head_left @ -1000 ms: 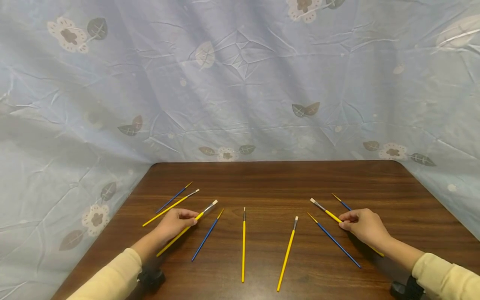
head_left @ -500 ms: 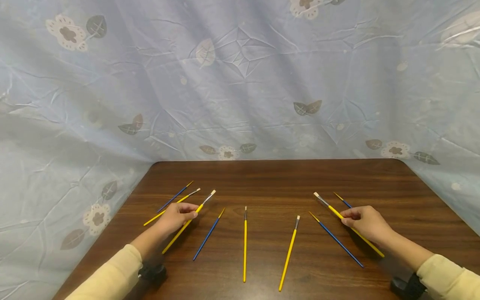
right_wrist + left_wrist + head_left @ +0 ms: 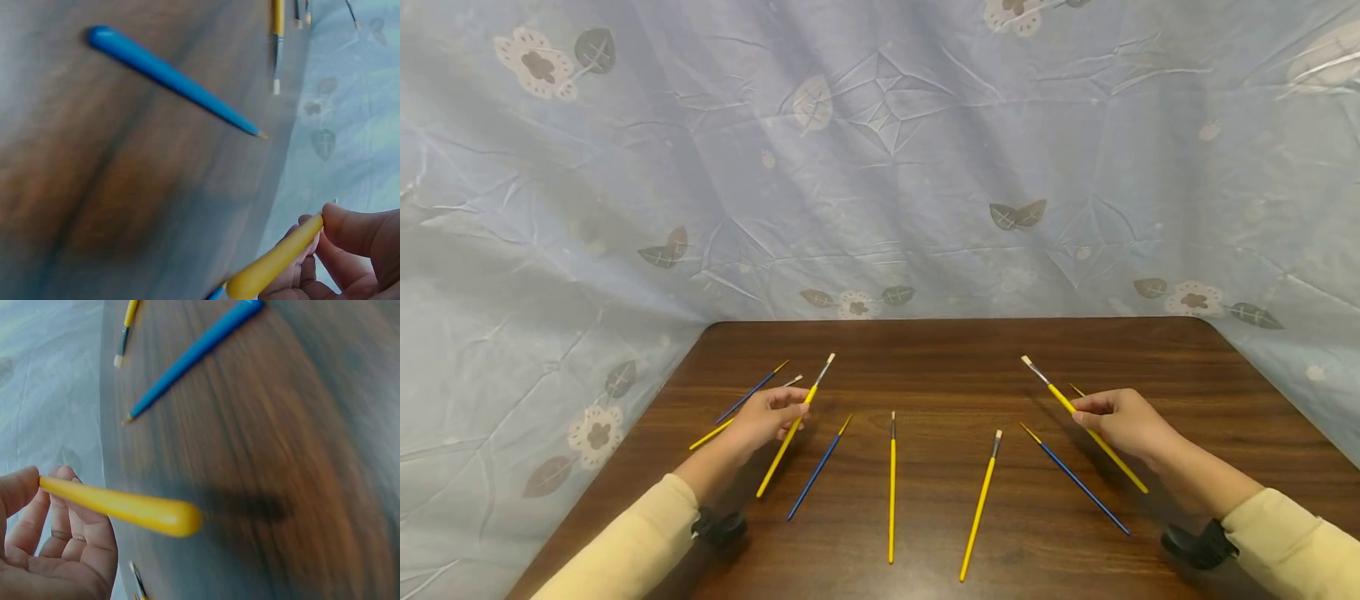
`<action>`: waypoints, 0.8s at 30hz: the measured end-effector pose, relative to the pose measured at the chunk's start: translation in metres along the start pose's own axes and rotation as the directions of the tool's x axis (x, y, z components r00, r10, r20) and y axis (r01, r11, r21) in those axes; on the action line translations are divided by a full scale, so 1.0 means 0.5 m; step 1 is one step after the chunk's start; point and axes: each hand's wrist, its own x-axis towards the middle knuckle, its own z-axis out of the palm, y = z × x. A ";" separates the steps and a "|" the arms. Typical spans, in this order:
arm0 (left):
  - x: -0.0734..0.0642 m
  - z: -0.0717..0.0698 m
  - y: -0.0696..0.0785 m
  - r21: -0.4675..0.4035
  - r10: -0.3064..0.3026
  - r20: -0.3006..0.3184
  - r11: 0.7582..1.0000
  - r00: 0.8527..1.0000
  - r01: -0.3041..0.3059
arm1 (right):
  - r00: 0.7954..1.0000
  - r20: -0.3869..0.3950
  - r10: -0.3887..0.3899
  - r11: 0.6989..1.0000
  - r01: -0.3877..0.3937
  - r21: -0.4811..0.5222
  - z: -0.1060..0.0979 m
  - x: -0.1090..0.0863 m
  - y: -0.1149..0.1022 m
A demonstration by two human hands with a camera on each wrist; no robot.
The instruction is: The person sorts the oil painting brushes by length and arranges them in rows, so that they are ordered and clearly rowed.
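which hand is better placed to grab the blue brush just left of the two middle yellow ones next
Probably the left hand: that blue brush lies close by, while the right hand is much farther off. It already pinches a yellow brush, though, and the right holds another yellow brush.

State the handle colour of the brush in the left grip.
Yellow; the handle shows best in the left wrist view.

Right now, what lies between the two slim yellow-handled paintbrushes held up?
Head view, left to right: blue paintbrush, yellow paintbrush, second yellow paintbrush, second blue paintbrush.
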 end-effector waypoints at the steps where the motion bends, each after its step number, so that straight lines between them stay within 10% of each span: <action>1: 0.002 0.003 0.002 -0.018 -0.009 0.001 1.000 1.000 0.009 | 1.000 0.008 0.009 1.000 -0.009 0.012 -0.001 0.003 -0.004; 24: 0.069 0.115 0.082 -0.223 -0.082 0.061 0.970 0.995 0.094 | 0.994 0.088 0.064 0.963 -0.084 0.257 0.047 0.091 -0.082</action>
